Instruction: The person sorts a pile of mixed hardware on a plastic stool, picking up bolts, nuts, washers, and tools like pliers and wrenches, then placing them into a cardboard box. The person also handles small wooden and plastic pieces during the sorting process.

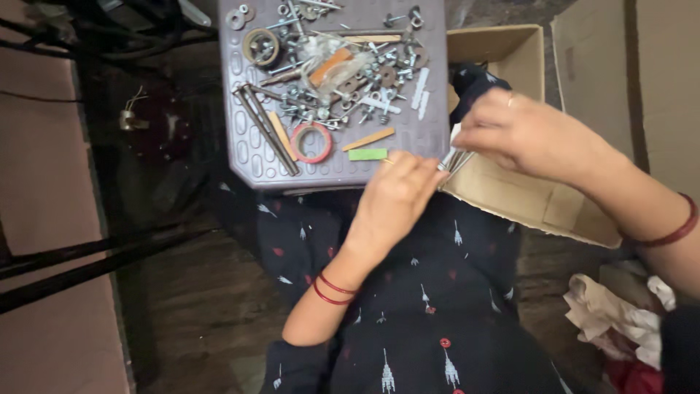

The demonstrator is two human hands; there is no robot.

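My left hand and my right hand meet just right of a purple plastic stool. Both pinch the same bundle of thin metal rods, the left from below and the right from above. The rods' far ends are hidden behind my fingers. Each wrist wears red bangles. The stool top carries several nuts, bolts, washers, a red tape ring, a green strip, small wooden sticks and two long dark rods.
An open cardboard box lies under my right hand, with a flat cardboard sheet beyond it. Crumpled cloth sits at lower right. Dark cables and a black frame lie on the floor at left. My lap in dark patterned fabric fills the lower middle.
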